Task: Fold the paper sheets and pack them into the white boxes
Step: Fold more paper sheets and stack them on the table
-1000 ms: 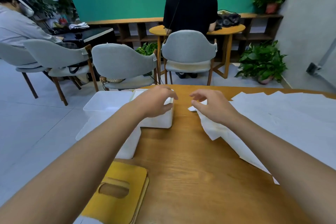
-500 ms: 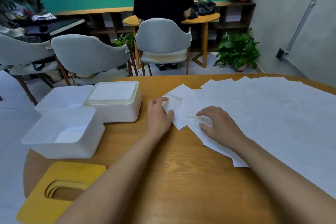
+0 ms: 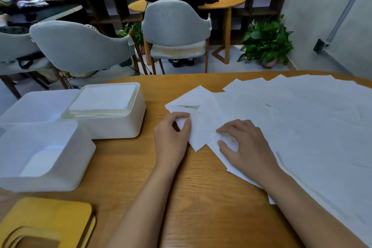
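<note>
1. The corner of the nearest paper sheet [image 3: 198, 135] was pinched between thumb and forefinger of the left hand [image 3: 172, 139], so that grip was clamped on the sheet. The sheet itself lay on the tabletop [image 3: 211, 217], at the near-left end of the loose sheets [image 3: 302, 127]. Were it pulled up sharply, the thin corner could be torn or creased off-line.
2. The right hand [image 3: 249, 147] was set with arched fingers on the overlapping sheet beside it. Whether that grip was closed on the paper or only pressed down could not be told. If the pressure were misplaced, a neighbouring sheet could be dragged along and two folded as one.
3. The sheets were overlapped at odd angles, so an edge could be misjudged and a skewed fold made, too wide for a box.
4. The filled white box [image 3: 120, 127] was seen stacked close to its rim. One more piece could be left standing proud or slide off, so the empty white box [image 3: 50, 182] was judged the safer target.
5. Both boxes seemed to stand by the tabletop's left edge, where they could be knocked off by the left forearm.
</note>
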Demonstrator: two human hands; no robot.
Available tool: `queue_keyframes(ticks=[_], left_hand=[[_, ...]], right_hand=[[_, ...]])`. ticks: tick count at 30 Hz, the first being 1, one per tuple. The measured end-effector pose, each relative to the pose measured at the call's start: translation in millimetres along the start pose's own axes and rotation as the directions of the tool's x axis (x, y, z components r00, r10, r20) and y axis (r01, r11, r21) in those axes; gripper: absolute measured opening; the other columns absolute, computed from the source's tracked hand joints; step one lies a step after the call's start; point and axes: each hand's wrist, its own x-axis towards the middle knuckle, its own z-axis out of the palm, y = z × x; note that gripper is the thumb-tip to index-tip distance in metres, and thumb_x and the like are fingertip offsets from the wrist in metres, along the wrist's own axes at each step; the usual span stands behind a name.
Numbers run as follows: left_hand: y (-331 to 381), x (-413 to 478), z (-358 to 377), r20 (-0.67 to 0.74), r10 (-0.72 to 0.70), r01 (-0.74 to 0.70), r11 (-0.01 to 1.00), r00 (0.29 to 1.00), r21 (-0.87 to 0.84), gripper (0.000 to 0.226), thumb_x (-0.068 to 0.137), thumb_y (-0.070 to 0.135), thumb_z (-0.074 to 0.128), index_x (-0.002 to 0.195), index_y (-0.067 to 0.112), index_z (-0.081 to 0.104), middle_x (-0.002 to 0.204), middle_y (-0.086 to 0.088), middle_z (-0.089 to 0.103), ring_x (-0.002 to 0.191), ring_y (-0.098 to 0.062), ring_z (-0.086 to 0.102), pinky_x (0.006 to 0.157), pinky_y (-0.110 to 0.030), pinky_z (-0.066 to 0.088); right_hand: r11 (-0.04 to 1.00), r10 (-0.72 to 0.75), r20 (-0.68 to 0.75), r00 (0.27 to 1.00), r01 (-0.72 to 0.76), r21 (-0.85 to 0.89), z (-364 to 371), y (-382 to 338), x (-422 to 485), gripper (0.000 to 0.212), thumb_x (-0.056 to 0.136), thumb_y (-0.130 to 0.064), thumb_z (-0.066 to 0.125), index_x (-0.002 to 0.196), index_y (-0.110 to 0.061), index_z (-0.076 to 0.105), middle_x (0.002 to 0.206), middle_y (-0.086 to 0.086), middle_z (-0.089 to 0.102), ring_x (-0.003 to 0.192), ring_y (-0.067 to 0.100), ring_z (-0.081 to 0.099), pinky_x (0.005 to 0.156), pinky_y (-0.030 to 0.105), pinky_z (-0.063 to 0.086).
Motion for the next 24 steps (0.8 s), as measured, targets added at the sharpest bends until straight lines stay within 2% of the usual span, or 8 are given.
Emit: queue_keyframes(ticks=[3,6,9,11,13,15,19,24], left_hand=[[4,0,-5,-0.037,-0.001,-0.004,0.992,0.999,-0.123,0.013,0.092,0.018,0.077,0.099,0.029,0.077,0.095,0.023,0.073,0.081,-0.002,0.064,0.072,-0.022,0.047],[14,-2,-9,0.051,-0.035,0.05,0.942,0.998,-0.333,0.015,0.091,0.008,0.076,0.094,0.023,0.074,0.094,0.012,0.075,0.079,-0.014,0.067,0.071,-0.032,0.053],[21,-4,-10,0.199,0.033,0.059,0.895,0.979,-0.442,0.019,0.089,-0.005,0.074,0.088,0.014,0.072,0.089,0.012,0.073,0.084,-0.004,0.065,0.073,-0.02,0.05],[20,-6,-10,0.333,0.068,0.11,0.867,0.94,-0.486,0.019,0.086,-0.005,0.075,0.087,0.014,0.073,0.092,0.009,0.073,0.088,-0.006,0.065,0.075,-0.02,0.049],[21,-7,-12,0.477,0.094,0.196,0.831,0.874,-0.521,0.017,0.085,-0.001,0.075,0.091,0.015,0.074,0.1,0.001,0.074,0.096,-0.014,0.068,0.076,-0.026,0.053],[25,-10,-13,0.555,0.116,0.219,0.838,0.824,-0.5,0.021,0.089,-0.005,0.076,0.101,0.013,0.075,0.11,-0.005,0.075,0.104,-0.021,0.071,0.08,-0.03,0.058],[31,-10,-13,0.541,0.043,0.21,0.893,0.84,-0.397,0.045,0.09,0.003,0.079,0.128,0.025,0.068,0.107,-0.01,0.078,0.1,-0.025,0.076,0.082,-0.038,0.063],[29,-6,-12,0.374,-0.037,0.2,0.892,0.927,-0.406,0.049,0.087,0.001,0.082,0.129,0.019,0.066,0.068,0.013,0.073,0.064,-0.003,0.07,0.057,-0.014,0.051]], right_hand=[[1.0,0.003,0.012,1.0,-0.003,0.003,-1,0,-1,0.033,0.093,-0.042,0.057,0.116,-0.028,0.074,0.116,-0.015,0.066,0.11,0.009,0.053,0.086,0.029,0.038],[0.993,0.053,-0.015,0.998,-0.051,0.105,-5,-5,-1,0.032,0.094,-0.041,0.061,0.119,-0.028,0.074,0.118,-0.016,0.066,0.111,0.006,0.055,0.09,0.028,0.043],[0.945,0.148,-0.102,0.984,-0.111,0.309,-19,-13,0,0.028,0.096,-0.031,0.072,0.124,-0.028,0.071,0.119,-0.019,0.067,0.11,0.003,0.063,0.09,0.022,0.053],[0.833,0.242,-0.071,0.968,-0.17,0.527,-32,-19,0,0.039,0.094,-0.03,0.076,0.131,-0.029,0.065,0.12,-0.02,0.07,0.114,0.003,0.066,0.093,0.019,0.054],[0.626,0.282,0.053,0.958,-0.226,0.747,-45,-23,0,0.054,0.089,-0.034,0.075,0.14,-0.033,0.056,0.113,-0.02,0.073,0.109,0.002,0.068,0.091,0.016,0.053],[0.529,0.267,0.148,0.952,-0.274,0.803,-51,-24,0,0.064,0.088,-0.032,0.082,0.144,-0.036,0.052,0.111,-0.012,0.076,0.1,0.008,0.073,0.084,0.019,0.055],[0.59,0.345,0.108,0.932,-0.305,0.748,-51,-24,1,0.055,0.089,-0.011,0.081,0.134,-0.035,0.059,0.103,-0.003,0.08,0.087,0.023,0.077,0.067,0.031,0.063],[0.592,0.345,0.151,0.926,-0.34,0.731,-55,-18,2,0.05,0.091,-0.003,0.077,0.122,-0.032,0.051,0.113,-0.004,0.074,0.094,0.019,0.077,0.069,0.044,0.066]])
